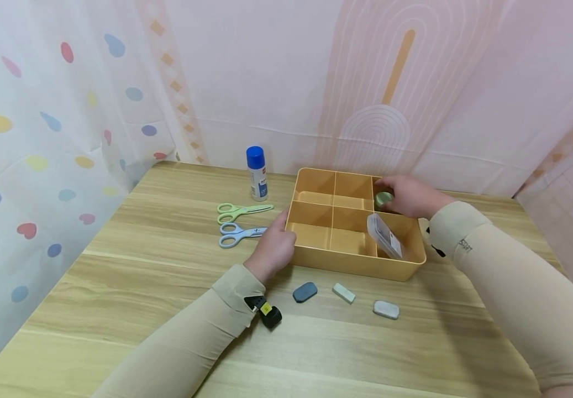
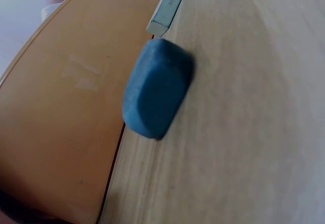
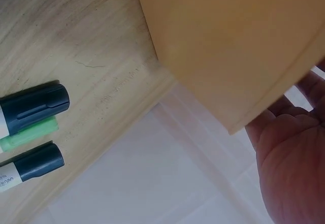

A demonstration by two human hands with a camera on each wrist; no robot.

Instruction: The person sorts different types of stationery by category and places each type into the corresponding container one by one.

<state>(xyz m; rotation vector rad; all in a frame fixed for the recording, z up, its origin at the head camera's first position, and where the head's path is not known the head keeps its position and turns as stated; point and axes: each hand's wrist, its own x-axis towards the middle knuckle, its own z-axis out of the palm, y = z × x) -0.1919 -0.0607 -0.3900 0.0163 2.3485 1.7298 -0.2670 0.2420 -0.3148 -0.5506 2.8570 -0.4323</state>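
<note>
Right hand (image 1: 408,196) is over the tray's (image 1: 356,265) far right compartment, fingers curled round a small green roll (image 1: 383,198), holding it just inside the compartment. Left hand (image 1: 273,246) rests against the tray's left wall near its front corner, thumb on the rim, fingers bent along the outside. The tray sits toward the table's (image 1: 142,287) far edge, right of centre. A clear flat case (image 1: 384,236) leans tilted in the tray's front right compartment.

Before the tray's front wall, a row of three erasers: dark blue one (image 2: 157,94), white one (image 1: 343,293), grey one (image 1: 386,309), apart from each other. Left of the tray, green scissors (image 1: 241,211) and blue scissors (image 1: 238,234) lie side by side. A glue stick (image 1: 257,173) with a blue cap stands upright behind them. Right wrist view shows markers (image 3: 30,132) lying near the table's edge.
</note>
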